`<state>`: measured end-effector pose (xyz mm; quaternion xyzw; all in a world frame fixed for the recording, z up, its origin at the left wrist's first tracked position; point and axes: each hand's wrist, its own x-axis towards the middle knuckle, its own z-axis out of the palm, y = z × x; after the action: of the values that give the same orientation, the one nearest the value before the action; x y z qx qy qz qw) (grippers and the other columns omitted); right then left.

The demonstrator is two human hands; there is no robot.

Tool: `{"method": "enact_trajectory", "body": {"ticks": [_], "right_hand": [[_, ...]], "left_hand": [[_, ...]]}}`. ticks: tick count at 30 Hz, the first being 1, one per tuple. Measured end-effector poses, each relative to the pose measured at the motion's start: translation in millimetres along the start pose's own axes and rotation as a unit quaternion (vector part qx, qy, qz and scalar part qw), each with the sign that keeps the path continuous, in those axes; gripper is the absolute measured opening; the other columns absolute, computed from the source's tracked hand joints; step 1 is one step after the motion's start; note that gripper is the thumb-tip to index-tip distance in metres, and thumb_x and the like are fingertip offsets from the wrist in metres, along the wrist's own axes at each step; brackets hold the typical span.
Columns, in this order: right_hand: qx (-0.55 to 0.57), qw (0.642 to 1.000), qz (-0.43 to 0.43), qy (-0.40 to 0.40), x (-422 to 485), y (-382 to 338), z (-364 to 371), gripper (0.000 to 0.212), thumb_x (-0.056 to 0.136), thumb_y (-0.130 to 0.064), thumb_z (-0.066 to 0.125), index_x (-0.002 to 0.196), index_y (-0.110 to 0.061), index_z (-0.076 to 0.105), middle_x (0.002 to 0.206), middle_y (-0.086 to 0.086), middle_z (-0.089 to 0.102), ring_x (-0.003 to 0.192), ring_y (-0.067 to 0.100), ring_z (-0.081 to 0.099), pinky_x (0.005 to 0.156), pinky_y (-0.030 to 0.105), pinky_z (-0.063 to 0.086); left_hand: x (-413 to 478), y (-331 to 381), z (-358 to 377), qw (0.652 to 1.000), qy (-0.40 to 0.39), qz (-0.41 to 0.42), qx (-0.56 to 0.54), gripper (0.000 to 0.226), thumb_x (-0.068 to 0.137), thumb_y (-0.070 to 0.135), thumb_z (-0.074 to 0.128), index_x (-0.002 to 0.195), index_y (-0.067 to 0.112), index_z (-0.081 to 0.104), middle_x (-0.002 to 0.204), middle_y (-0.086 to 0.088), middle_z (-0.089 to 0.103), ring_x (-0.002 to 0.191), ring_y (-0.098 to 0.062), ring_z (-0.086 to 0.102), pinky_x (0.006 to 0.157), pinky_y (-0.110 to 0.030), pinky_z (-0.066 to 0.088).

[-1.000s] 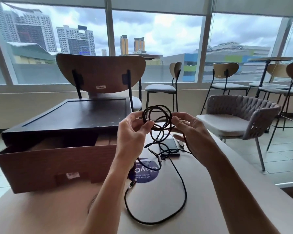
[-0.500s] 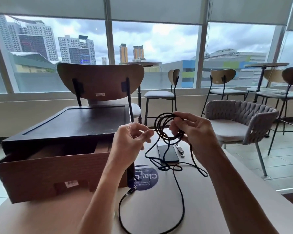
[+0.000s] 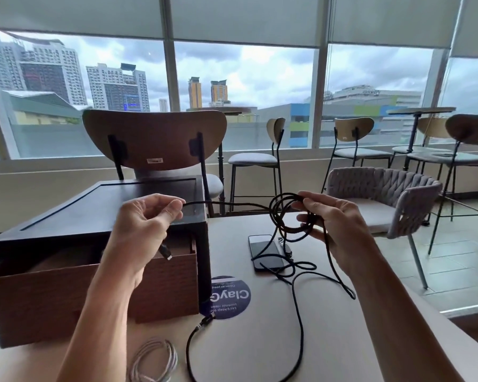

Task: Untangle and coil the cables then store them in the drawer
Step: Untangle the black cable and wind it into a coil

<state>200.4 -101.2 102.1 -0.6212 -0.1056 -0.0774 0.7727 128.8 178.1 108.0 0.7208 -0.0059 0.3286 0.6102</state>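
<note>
The black cable (image 3: 276, 216) is in the air between the two hands, above the table (image 3: 356, 340). Its wound part, a few uneven loops, hangs from the right hand (image 3: 334, 230), whose fingers are curled round the top of the loops. From there one stretch goes almost level to the left hand (image 3: 146, 227), which pinches it between thumb and forefinger; the plug (image 3: 166, 253) comes out under this hand and points down. So the long axis of the free stretch lies across the body, from side to side, with the coil at its right end.

More black cable falls from the coil over the phone (image 3: 262, 252) and lies in a wide loop on the table. I cannot tell if this is the same cable or a second one still tangled with it.

The open drawer (image 3: 66, 293) is directly under the left hand, so I judge this hand is the nearer one for storing. The coil must travel leftward to reach it. A white cable (image 3: 155, 359), already coiled, lies at the near edge.
</note>
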Motion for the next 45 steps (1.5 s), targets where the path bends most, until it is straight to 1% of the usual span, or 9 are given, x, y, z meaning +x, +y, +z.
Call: {"method": "enact_trajectory", "body": {"ticks": [7,10,18,25,29,32,39,42,45], "right_hand": [[-0.08,0.991,-0.008,-0.102,-8.8,-5.1,17.9,0.021,0.096,-0.011,0.059,0.109,-0.015,0.075,0.099,0.004,0.077,0.083,0.012,0.062,0.079,0.028,0.051],[-0.076,0.987,-0.018,-0.143,-12.5,-6.3,26.5,0.02,0.096,-0.011,0.059,0.108,-0.016,0.075,0.099,0.004,0.077,0.087,0.01,0.068,0.082,0.027,0.052],[-0.116,0.973,-0.057,-0.192,-12.9,-2.4,25.3,0.022,0.092,0.0,0.063,0.11,-0.007,0.073,0.091,0.014,0.076,0.065,0.016,0.061,0.065,0.021,0.052],[0.177,0.98,0.037,-0.079,-4.7,-9.0,17.3,0.022,0.091,0.004,0.059,0.108,-0.001,0.072,0.089,0.013,0.072,0.071,0.013,0.067,0.071,0.026,0.059],[0.306,0.947,0.071,-0.064,-0.5,-11.2,19.0,0.02,0.091,0.0,0.055,0.104,-0.003,0.07,0.081,0.008,0.072,0.064,0.011,0.07,0.067,0.029,0.061],[0.327,0.936,0.102,-0.079,0.5,-6.7,25.5,0.019,0.09,-0.003,0.055,0.103,-0.007,0.069,0.081,0.005,0.072,0.066,0.009,0.071,0.073,0.031,0.062],[0.292,0.948,0.101,-0.078,3.3,-1.4,24.3,0.035,0.075,-0.006,0.064,0.11,-0.005,0.068,0.088,0.008,0.073,0.076,0.013,0.072,0.091,0.037,0.053],[0.299,0.949,0.08,-0.052,5.4,-6.5,13.2,0.037,0.075,-0.007,0.063,0.111,-0.005,0.068,0.087,0.008,0.074,0.076,0.013,0.073,0.086,0.032,0.055],[0.274,0.96,0.049,-0.028,5.4,-11.4,0.7,0.038,0.079,-0.006,0.064,0.116,-0.002,0.068,0.092,0.011,0.074,0.08,0.017,0.072,0.078,0.028,0.058]], "left_hand": [[-9.4,14.8,23.8,0.991,-0.111,0.055,0.057,0.009,0.088,0.018,0.074,0.088,0.024,0.08,0.067,0.004,0.07,0.057,-0.014,0.051,0.058,-0.03,0.052],[-19.6,15.9,49.2,0.971,-0.139,0.119,0.153,0.008,0.086,0.022,0.077,0.088,0.029,0.08,0.07,0.011,0.072,0.055,-0.001,0.054,0.058,-0.015,0.046],[-27.9,6.7,70.8,0.969,-0.016,0.194,0.152,0.008,0.084,0.019,0.079,0.092,0.022,0.079,0.08,0.017,0.073,0.076,0.001,0.066,0.063,-0.006,0.046],[-19.4,-11.8,60.9,0.98,0.029,0.136,0.14,0.006,0.088,0.024,0.075,0.092,0.021,0.074,0.08,0.013,0.072,0.076,0.004,0.066,0.068,-0.006,0.046],[-19.7,-14.8,67.5,0.987,-0.16,-0.006,0.02,0.006,0.093,0.016,0.068,0.093,0.014,0.074,0.084,0.0,0.077,0.079,-0.013,0.072,0.071,-0.02,0.055],[-34.2,-15.8,87.4,0.951,-0.304,-0.039,0.049,0.017,0.095,0.018,0.066,0.11,0.018,0.072,0.102,0.006,0.077,0.096,-0.001,0.071,0.085,-0.014,0.052],[-49.3,-30.9,117.2,0.949,-0.315,0.007,0.018,0.014,0.095,0.005,0.064,0.09,0.009,0.076,0.073,-0.004,0.069,0.067,-0.008,0.061,0.078,-0.025,0.052],[-45.0,-39.2,106.5,0.931,-0.33,0.026,0.151,0.013,0.094,0.017,0.068,0.092,0.01,0.079,0.069,0.002,0.068,0.064,-0.006,0.059,0.07,-0.023,0.052],[-44.4,-50.1,101.6,0.884,-0.337,0.013,0.323,0.012,0.094,0.021,0.068,0.1,0.02,0.078,0.093,0.002,0.076,0.087,-0.014,0.07,0.089,-0.033,0.055]]}}
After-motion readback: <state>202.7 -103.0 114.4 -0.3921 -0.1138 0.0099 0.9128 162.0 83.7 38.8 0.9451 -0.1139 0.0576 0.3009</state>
